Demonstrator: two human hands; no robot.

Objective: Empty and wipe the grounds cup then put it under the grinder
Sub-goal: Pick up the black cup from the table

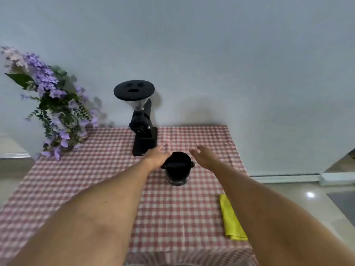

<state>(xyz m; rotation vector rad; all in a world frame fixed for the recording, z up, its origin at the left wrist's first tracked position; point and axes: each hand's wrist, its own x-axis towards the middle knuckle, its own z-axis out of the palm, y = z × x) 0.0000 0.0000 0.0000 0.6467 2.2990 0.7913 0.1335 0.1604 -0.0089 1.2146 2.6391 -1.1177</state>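
No writing can be read anywhere. The grounds cup (pixel 177 168) is a matte black, round container with a small knob on its side, standing upright on the red-and-white checked tablecloth (pixel 107 169). The left hand (pixel 156 156) rests against its left rim, fingers spread; the right hand (pixel 204 155) hovers just right of it, open and holding nothing. Beyond the left hand stands the black grinder (pixel 141 120) with a clear hopper. A folded yellow cloth (pixel 231 217) lies nearer, beneath the right forearm.

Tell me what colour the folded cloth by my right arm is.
Yellow cloth, seen in the head view.
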